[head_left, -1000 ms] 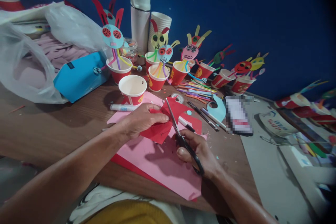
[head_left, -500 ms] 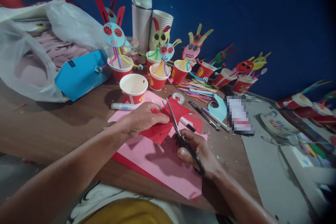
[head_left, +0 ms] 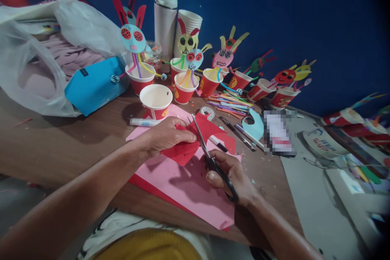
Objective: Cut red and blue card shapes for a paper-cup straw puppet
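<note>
My left hand pinches a piece of red paper between thumb and fingers, above the pink paper sheet. A pair of scissors with black handles sits in my right hand, its blades pointing away from me at the right edge of the held paper. The blade tips are slightly apart. More red paper lies behind the blades, with a marker across it. Just beyond my left hand stand an empty paper cup and a white tube.
Several paper cups with straw-limbed paper figures line the back. Coloured straws, a tape roll, pens and a pixelated phone-like object lie at right. A plastic bag, blue paper and a flask stand left and back.
Almost nothing differs. The view has shifted very slightly, and both hands keep their grip on the red paper and the scissors.
</note>
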Demonstrator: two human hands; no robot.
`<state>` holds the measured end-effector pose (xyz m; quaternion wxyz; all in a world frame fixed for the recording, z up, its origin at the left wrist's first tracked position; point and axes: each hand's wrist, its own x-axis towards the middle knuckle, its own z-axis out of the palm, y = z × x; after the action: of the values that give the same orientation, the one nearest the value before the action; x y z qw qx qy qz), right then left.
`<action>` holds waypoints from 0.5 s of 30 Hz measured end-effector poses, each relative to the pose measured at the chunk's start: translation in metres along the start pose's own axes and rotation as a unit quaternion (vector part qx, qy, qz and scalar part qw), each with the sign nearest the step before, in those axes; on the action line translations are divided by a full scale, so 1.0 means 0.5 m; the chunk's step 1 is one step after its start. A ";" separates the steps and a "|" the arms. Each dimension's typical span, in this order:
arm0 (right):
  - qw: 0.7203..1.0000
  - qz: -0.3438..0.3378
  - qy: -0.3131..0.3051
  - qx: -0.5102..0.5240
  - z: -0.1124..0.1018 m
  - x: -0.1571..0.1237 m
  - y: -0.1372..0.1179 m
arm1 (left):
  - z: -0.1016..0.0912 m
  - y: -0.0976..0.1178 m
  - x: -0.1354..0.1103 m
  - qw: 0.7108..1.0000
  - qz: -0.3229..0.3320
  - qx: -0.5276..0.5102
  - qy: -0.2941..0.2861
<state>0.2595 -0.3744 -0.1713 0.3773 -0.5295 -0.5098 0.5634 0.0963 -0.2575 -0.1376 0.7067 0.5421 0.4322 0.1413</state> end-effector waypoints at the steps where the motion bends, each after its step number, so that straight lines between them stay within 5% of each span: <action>1: 1.000 0.003 0.001 0.001 0.000 0.000 0.001 | 0.000 0.000 0.000 1.000 -0.002 0.001 0.005; 15: 1.000 0.013 0.010 0.012 0.002 0.001 0.002 | -0.004 -0.005 0.004 1.000 0.007 -0.026 -0.006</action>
<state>0.2584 -0.3741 -0.1724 0.3812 -0.5369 -0.4921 0.5694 0.0953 -0.2557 -0.1407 0.7224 0.5271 0.4203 0.1538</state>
